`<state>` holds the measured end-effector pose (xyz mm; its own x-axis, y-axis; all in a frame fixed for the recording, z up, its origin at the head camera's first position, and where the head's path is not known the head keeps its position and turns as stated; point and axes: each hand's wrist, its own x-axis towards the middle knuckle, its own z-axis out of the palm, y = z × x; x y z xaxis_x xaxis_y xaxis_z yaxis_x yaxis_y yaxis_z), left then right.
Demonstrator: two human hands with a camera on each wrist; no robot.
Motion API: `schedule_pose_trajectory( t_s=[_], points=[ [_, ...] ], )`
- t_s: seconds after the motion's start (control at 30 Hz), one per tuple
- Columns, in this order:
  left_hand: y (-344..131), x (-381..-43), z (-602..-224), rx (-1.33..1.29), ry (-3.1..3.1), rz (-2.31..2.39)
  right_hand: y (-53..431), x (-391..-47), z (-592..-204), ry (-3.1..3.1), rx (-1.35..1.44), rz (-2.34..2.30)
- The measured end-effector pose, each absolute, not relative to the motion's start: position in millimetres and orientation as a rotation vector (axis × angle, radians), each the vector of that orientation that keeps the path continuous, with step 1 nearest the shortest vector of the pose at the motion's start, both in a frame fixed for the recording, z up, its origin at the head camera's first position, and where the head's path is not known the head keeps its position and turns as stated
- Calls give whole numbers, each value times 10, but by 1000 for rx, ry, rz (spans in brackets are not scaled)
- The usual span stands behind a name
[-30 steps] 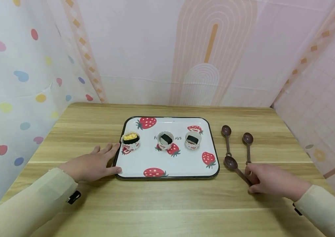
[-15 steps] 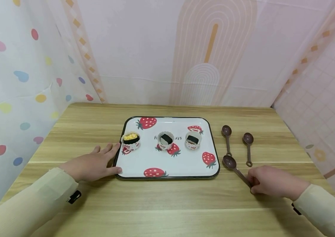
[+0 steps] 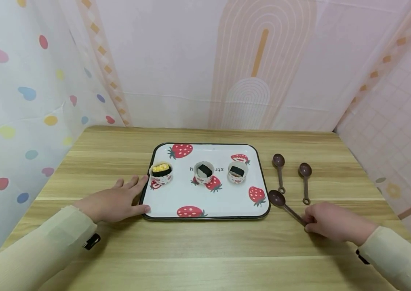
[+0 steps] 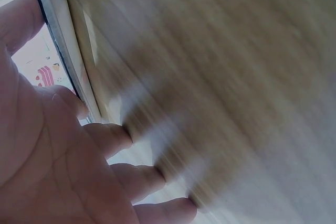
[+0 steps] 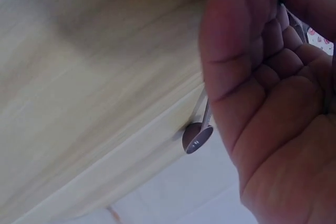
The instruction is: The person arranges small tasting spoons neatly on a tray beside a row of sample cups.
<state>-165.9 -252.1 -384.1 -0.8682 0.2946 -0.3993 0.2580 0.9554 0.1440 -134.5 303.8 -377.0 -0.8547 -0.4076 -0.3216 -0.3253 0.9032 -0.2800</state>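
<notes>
My right hand point(image 3: 336, 222) pinches the handle end of a brown measuring spoon point(image 3: 277, 198) between thumb and fingers. The spoon lies slanted, its bowl right at the near right corner of a white strawberry-print tray point(image 3: 205, 202) with a dark rim. In the right wrist view the curled fingers hide most of that spoon. At the tray's left edge rests my left hand point(image 3: 116, 202), fingers spread, thumb and index finger over the rim. On the tray stand three paper cups: one with corn-topped sushi point(image 3: 161, 173) and two with seaweed-wrapped pieces, the middle cup point(image 3: 203, 173) and the right cup point(image 3: 237, 172).
Two more brown measuring spoons lie on the wooden table point(image 3: 205, 250) right of the tray: the left spoon point(image 3: 279, 161) beside its edge and the right spoon point(image 3: 305, 170) farther out, close above my right hand. Patterned curtains point(image 3: 176, 72) line the back and sides.
The pinched measuring spoon has shifted left, its bowl now at the tray's corner. My right hand no longer covers the end of the outer spoon's handle. My left hand stays put.
</notes>
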Motion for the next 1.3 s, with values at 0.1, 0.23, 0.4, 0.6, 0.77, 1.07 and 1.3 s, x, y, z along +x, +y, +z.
schedule_pose_trajectory(
  t_s=[0.1, 0.23, 0.4, 0.6, 0.77, 1.07, 1.3],
  points=[
    [-2519, -1658, -3842, 403, 2683, 134, 3034, -1353, -3757, 2709, -528, -338],
    [-2513, -1656, -3836, 406, 2683, 147, 3025, -1372, -3729, 2727, -540, -368],
    [-2509, -1652, -3826, 391, 2677, 138, 2975, -1393, -3705, 2726, -512, -454],
    [-2512, -1654, -3828, 385, 2669, 143, 2866, -1417, -3681, 2743, -472, -611],
    [-2517, -1662, -3836, 380, 2663, 124, 2761, -1440, -3656, 2758, -435, -698],
    [-2507, -1655, -3821, 381, 2665, 128, 2496, -1502, -3609, 2745, -374, -829],
    [-2514, -1655, -3823, 391, 2672, 135, 2255, -1559, -3628, 2695, -346, -947]
  ],
)
